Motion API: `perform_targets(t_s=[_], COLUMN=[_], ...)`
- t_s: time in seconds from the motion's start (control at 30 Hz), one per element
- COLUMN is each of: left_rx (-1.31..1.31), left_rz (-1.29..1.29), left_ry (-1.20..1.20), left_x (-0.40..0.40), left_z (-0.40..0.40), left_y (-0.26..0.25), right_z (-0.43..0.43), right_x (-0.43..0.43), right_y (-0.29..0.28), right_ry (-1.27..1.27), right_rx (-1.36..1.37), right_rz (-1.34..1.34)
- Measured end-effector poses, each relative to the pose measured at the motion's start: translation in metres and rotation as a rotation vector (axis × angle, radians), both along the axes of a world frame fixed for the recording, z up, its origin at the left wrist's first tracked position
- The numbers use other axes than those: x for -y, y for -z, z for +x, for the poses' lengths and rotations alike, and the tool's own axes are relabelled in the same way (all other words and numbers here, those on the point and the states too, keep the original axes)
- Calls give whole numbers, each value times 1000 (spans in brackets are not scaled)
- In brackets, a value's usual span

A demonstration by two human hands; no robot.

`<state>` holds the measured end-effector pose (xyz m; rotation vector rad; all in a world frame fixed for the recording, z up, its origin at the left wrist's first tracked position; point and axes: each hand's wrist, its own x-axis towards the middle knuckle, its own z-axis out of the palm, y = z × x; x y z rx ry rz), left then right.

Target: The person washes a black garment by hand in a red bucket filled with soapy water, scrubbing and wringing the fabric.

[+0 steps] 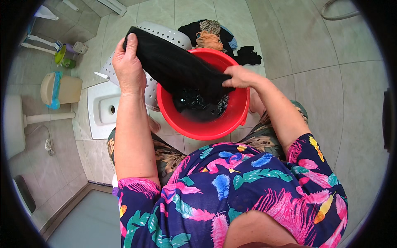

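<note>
A black garment (pixel 180 63) is stretched between my two hands over a red plastic bucket (pixel 204 133). My left hand (pixel 128 65) grips its raised end, up and to the left of the bucket. At the bucket's right rim my right hand (pixel 242 77) pinches the lower end; this hand is slightly blurred. Dark water (pixel 198 113) with wet black cloth in it fills the bottom of the bucket, which stands on the floor between my legs. The garment hides part of the bucket's far left rim.
Behind the bucket lies a white perforated plastic basket (pixel 167 32), partly covered. A clothes pile (pixel 209 35) and a small black cloth (pixel 248 55) are on the tiles. At left are a squat toilet (pixel 104 116), a beige bin (pixel 66 90) and wall-hung brushes (pixel 43 42).
</note>
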<state>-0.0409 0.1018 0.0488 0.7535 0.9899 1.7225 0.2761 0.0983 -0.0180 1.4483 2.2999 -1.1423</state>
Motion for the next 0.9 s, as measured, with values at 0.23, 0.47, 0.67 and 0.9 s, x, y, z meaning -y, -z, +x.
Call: perform_targets(t_s=[0.23, 0.47, 0.67, 0.9], left_rx=[91, -73, -501, -1575], left_rz=[-66, -217, -275, 63], left_ry=[-32, -46, 126, 368], left_x=[1, 6, 12, 34], left_z=[-35, -21, -9, 22], left_y=[22, 25, 13, -11], right_z=[6, 11, 19, 23], right_x=[-2, -6, -20, -28], right_y=[-53, -68, -72, -64], right_ry=[335, 461, 426, 895], right_rx=[-405, -578, -892, -1198], right_rz=[350, 389, 299, -209])
